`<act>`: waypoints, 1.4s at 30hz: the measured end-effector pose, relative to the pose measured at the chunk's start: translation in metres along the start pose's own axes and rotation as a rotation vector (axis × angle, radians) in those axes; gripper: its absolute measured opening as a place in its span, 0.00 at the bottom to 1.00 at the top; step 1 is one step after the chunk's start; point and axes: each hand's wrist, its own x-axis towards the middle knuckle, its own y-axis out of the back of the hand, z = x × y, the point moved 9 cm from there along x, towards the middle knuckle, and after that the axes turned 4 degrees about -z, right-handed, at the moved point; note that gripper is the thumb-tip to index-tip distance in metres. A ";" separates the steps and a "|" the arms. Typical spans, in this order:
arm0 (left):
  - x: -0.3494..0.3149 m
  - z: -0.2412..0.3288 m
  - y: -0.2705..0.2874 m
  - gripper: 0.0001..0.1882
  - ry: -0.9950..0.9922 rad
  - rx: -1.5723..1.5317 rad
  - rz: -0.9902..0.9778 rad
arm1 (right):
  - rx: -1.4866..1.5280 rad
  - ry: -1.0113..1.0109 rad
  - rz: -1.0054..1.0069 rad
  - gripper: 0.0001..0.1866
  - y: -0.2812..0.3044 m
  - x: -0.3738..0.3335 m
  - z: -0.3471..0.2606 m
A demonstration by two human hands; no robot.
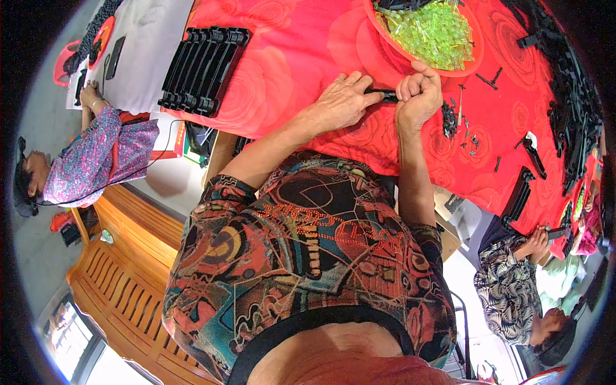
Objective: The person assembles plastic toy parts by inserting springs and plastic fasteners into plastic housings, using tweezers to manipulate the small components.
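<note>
Over the red flowered tablecloth [276,77], my left hand [344,101] and my right hand [418,97] work at one narrow black plastic bar [387,96]. The left thumb and fingers close on its left end, and the right fingers curl round its right end. Only a short stretch shows between the hands; its ends are hidden under the fingers. Just beyond my right hand stands an orange-red basin [473,54] of small translucent yellow-green pieces [436,35], with black parts at its far side.
A stack of black bars [205,70] lies at the left. To my right are small black bits [450,120], loose bars [517,196] and a big heap of black parts [574,109]. Co-workers sit left [96,151] and right [510,285]. A wooden bench [122,289] stands at lower left.
</note>
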 end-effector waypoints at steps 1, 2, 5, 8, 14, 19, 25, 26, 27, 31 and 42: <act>0.000 0.000 0.000 0.17 0.001 0.000 0.000 | -0.010 -0.006 0.012 0.13 0.001 0.000 0.001; 0.000 0.000 0.000 0.17 0.000 0.000 -0.003 | -0.010 -0.007 0.013 0.13 0.001 -0.001 0.001; -0.001 0.000 -0.002 0.17 -0.004 0.010 -0.011 | -0.031 0.011 0.075 0.11 0.004 -0.004 -0.001; -0.001 0.000 -0.003 0.17 -0.012 0.018 -0.002 | -0.019 0.027 0.104 0.11 0.007 -0.007 -0.002; 0.002 0.002 -0.002 0.18 0.000 0.007 -0.022 | -0.015 0.053 0.112 0.11 0.009 -0.006 -0.004; 0.003 0.001 -0.005 0.18 0.016 0.000 -0.051 | -0.070 0.039 0.121 0.11 0.009 -0.003 0.000; 0.004 -0.001 -0.005 0.18 0.024 -0.023 -0.080 | -0.191 0.029 0.153 0.11 0.008 -0.002 0.005; 0.005 -0.001 -0.005 0.18 0.017 -0.037 -0.067 | -0.193 0.029 0.153 0.11 0.009 -0.002 0.005; 0.006 -0.001 -0.004 0.17 0.010 -0.051 -0.054 | -0.220 0.034 0.146 0.11 0.008 -0.003 0.005; 0.006 -0.003 -0.008 0.17 0.009 -0.047 -0.080 | -0.211 0.000 0.141 0.11 0.008 -0.003 0.008; -0.004 0.000 0.007 0.07 -0.074 -0.045 0.139 | -0.042 0.050 0.147 0.09 0.007 -0.005 -0.007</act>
